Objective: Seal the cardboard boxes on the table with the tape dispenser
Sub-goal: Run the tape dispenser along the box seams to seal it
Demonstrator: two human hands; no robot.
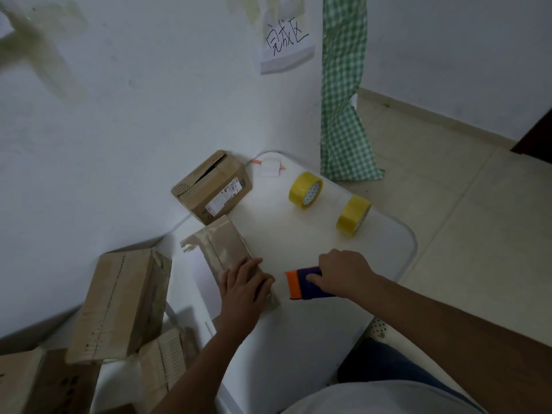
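Note:
A small taped cardboard box [227,246] lies on the white table [298,339]. My left hand [243,286] rests flat on its near end, fingers fairly straight. Just right of it, my right hand [343,271] grips a purple tape dispenser with an orange front [301,283], low over the table beside the box. A second cardboard box [213,186] with a shipping label and a partly open flap sits at the table's far left corner against the wall.
Two yellow tape rolls [305,190] [353,215] stand on the table's far right. Several cardboard boxes [119,303] are piled at the left, beyond the table edge. A green checked cloth [343,115] hangs by the wall. Tiled floor lies to the right.

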